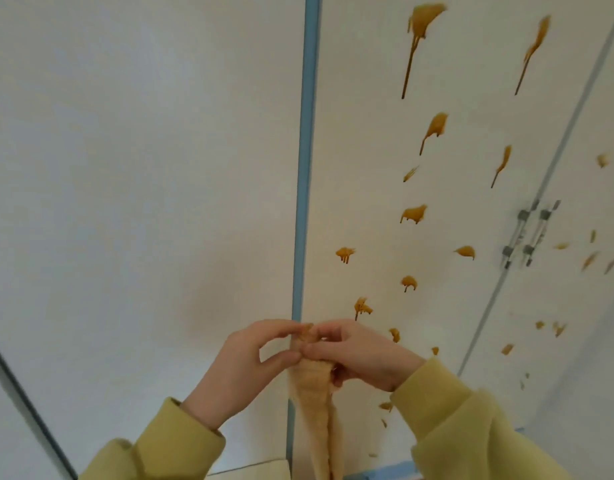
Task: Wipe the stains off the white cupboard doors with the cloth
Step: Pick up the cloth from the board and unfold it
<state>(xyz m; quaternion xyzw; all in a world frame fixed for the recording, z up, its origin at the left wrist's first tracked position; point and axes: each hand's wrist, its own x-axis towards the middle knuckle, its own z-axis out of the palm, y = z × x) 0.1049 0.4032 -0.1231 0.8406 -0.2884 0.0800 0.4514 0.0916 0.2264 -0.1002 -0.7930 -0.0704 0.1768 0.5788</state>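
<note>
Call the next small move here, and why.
Probably raise the cloth to the nearest stain, just above the hands, and wipe it. The left hand and right hand both pinch the cloth's top while it hangs bunched; the middle door is dotted with orange drips.

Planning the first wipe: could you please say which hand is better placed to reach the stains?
Probably the right hand: it grips the cloth and sits before the stained door, beside the stains; the left hand only pinches its top.
</note>
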